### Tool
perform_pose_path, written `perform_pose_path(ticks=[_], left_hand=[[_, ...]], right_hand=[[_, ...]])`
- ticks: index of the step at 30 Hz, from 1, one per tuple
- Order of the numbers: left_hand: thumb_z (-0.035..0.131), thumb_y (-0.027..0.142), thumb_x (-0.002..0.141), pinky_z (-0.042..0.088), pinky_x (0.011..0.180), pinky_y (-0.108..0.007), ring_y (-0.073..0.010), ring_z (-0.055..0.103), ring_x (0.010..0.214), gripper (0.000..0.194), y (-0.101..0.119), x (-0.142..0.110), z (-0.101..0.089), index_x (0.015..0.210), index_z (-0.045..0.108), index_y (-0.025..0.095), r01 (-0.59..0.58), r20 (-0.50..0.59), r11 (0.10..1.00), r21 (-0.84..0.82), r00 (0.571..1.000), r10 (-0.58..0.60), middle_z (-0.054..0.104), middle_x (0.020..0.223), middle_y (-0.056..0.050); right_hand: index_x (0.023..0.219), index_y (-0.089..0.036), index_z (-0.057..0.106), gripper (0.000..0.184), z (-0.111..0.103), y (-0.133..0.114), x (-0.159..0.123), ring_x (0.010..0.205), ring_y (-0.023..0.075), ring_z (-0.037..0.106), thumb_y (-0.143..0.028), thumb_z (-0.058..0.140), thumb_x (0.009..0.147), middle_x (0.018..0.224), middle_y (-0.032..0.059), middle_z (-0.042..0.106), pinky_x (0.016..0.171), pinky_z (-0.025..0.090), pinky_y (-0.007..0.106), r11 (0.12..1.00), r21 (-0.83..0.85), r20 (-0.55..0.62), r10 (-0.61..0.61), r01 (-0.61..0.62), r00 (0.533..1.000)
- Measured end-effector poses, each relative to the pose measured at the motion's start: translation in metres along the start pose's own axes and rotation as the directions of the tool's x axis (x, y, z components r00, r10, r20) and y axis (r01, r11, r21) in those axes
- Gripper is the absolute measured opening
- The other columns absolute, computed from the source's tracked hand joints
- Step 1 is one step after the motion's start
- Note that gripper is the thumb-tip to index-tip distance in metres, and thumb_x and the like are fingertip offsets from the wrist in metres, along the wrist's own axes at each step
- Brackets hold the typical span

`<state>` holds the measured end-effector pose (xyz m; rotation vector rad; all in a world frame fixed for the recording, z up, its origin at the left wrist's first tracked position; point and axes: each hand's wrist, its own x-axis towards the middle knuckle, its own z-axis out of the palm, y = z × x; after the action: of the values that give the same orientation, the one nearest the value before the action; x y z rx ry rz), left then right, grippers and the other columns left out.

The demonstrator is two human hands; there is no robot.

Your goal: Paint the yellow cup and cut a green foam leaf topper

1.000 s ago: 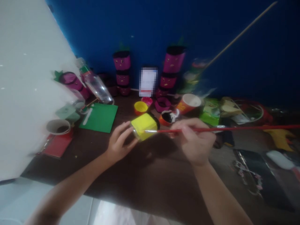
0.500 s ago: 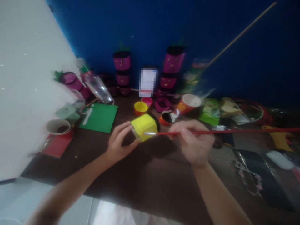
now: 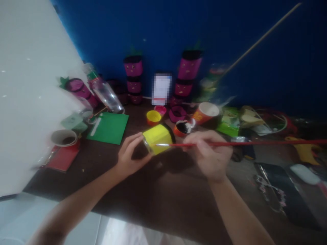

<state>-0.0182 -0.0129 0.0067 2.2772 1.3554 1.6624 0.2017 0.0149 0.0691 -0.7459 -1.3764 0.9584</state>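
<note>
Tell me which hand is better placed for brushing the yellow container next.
Probably the right hand: it grips the red brush, whose tip is at the yellow container. The left hand is holding the container.

Shiny metal bands a smooth red paintbrush [image 3: 245, 143] and a yellow container [image 3: 156, 134] shows matt sides, while a clear bottle [image 3: 109, 95] gleams like glossy plastic, a green sheet [image 3: 109, 128] resembles matt paper and a pale stick [image 3: 263, 38] looks wooden.

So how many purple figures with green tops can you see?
3: a leaning figure at the left beside the clear bottle, a middle figure left of the pixelated patch, and a right-hand figure right of it. Others may be hidden.
</note>
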Motion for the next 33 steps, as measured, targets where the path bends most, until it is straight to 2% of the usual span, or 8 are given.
perform_pose_path(ticks=[3, 8, 17, 22, 26, 33], left_hand=[[0.075, 0.023, 0.068, 0.053, 0.089, -0.041, -0.0248, 0.061, 0.106, 0.061, -0.0003, -0.0002, 0.0005, 0.123, 0.05, 0.018, 0.015, -0.007, 1.0, 0.007, 1.0, -0.015, 0.06, 0.116, -0.013], [0.075, 0.023, 0.067, 0.053, 0.089, -0.042, -0.025, 0.061, 0.106, 0.061, 0.001, 0.0006, 0.0013, 0.122, 0.049, 0.018, 0.029, -0.009, 0.999, 0.015, 1.0, -0.029, 0.061, 0.115, -0.013], [0.076, 0.025, 0.067, 0.054, 0.088, -0.041, -0.0241, 0.061, 0.105, 0.061, 0.0005, 0.001, 0.0014, 0.122, 0.05, 0.017, 0.036, -0.02, 0.999, 0.025, 0.999, -0.036, 0.061, 0.113, -0.013], [0.077, 0.026, 0.066, 0.053, 0.088, -0.041, -0.0241, 0.061, 0.104, 0.062, -0.0004, 0.0013, 0.0014, 0.121, 0.051, 0.017, 0.048, -0.037, 0.999, 0.018, 0.998, -0.047, 0.062, 0.112, -0.012], [0.076, 0.026, 0.067, 0.053, 0.088, -0.04, -0.0239, 0.061, 0.104, 0.061, -0.0006, 0.0008, 0.0017, 0.121, 0.051, 0.017, 0.065, -0.027, 0.998, 0.025, 0.998, -0.065, 0.062, 0.112, -0.012], [0.076, 0.027, 0.067, 0.053, 0.088, -0.041, -0.0241, 0.06, 0.105, 0.059, 0.0014, 0.0009, 0.001, 0.12, 0.051, 0.018, 0.073, -0.011, 0.997, 0.03, 0.997, -0.073, 0.062, 0.113, -0.012]], right_hand=[[0.073, -0.021, 0.063, 0.009, -0.0002, 0.0008, 0.0004, 0.056, 0.0139, 0.058, -0.023, 0.06, 0.082, 0.066, 0.0002, 0.063, 0.049, 0.048, 0.027, 1.0, 0.002, -0.032, -0.015, 0.016, 0.999], [0.074, -0.022, 0.063, 0.01, -0.0001, 0.0013, 0.0004, 0.054, 0.0139, 0.057, -0.026, 0.06, 0.082, 0.066, 0.0002, 0.063, 0.049, 0.049, 0.028, 1.0, -0.015, -0.001, 0.009, -0.009, 1.0], [0.071, -0.021, 0.065, 0.011, 0.0012, -0.002, 0.0029, 0.051, 0.0127, 0.058, -0.029, 0.064, 0.08, 0.063, 0.0, 0.063, 0.046, 0.049, 0.027, 1.0, -0.001, -0.081, 0.01, -0.011, 0.997], [0.072, -0.022, 0.067, 0.013, 0.0024, -0.0034, 0.0062, 0.041, 0.0109, 0.057, -0.032, 0.066, 0.08, 0.053, -0.0023, 0.063, 0.036, 0.045, 0.022, 0.994, 0.089, -0.119, 0.078, -0.067, 0.99], [0.073, -0.024, 0.067, 0.013, 0.0029, 0.0012, 0.0038, 0.038, 0.0125, 0.058, -0.034, 0.066, 0.081, 0.052, -0.0021, 0.065, 0.036, 0.049, 0.025, 0.989, 0.068, -0.114, 0.135, -0.128, 0.984], [0.072, -0.024, 0.068, 0.013, 0.004, 0.0021, 0.003, 0.041, 0.0135, 0.061, -0.034, 0.067, 0.08, 0.054, -0.0008, 0.067, 0.038, 0.053, 0.025, 0.985, 0.065, -0.1, 0.168, -0.162, 0.981]])
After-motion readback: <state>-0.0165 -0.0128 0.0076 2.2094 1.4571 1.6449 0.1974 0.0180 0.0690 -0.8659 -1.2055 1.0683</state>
